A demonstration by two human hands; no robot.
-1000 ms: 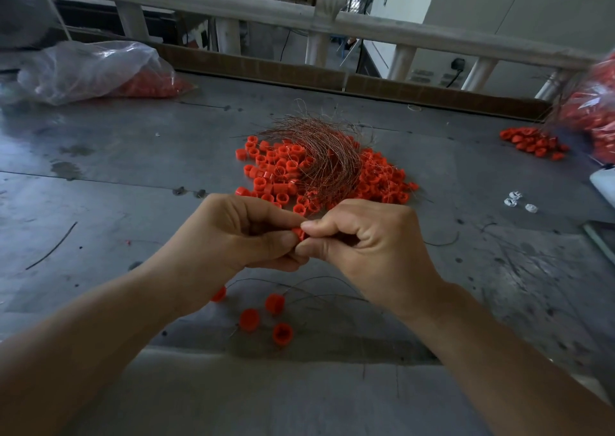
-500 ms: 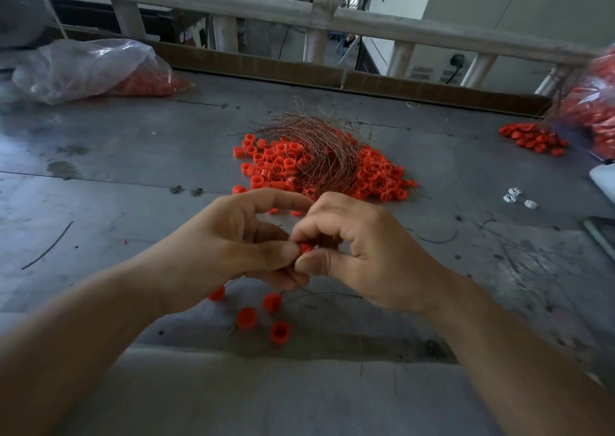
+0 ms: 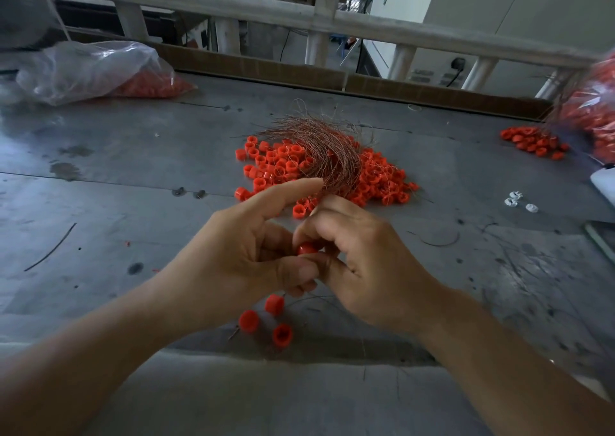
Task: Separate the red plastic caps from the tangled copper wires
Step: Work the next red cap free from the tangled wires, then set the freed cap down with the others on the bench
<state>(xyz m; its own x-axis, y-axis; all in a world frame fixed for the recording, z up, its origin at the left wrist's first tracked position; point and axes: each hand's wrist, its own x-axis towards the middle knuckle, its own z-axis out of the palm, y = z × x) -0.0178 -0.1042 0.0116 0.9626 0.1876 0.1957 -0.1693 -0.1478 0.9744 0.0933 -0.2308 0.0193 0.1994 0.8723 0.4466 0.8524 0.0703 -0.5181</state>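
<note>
Head view shows both hands raised just above the table [image 3: 133, 202], meeting over its near edge. The left hand [image 3: 239, 252] and the right hand [image 3: 372, 269] together pinch one red cap [image 3: 307, 248]. The left thumb presses it from below, the curled right fingers close over it from above, and the left index finger points forward, unbent. Whether a wire strand runs through this cap cannot be told; any strand in the grip is too thin to see.

Step in hand, as judged: freeing a single cap from its wire.

Farther back on the table, the wire bundle [image 3: 319, 156] lies on top of the cap pile [image 3: 283, 166], with caps spread on both sides of it. Three loose caps [image 3: 274, 304] lie just below the hands, with thin strands beside them. A small heap [image 3: 532, 142] of caps lies well apart at the far right.

Next move, as judged:
1. Hold the cap firm in one hand.
2. Draw any strand straight out with the other; a sideways pull risks kinking the wire.
3. Set the freed cap with the loose caps, then take another from the pile.
</note>
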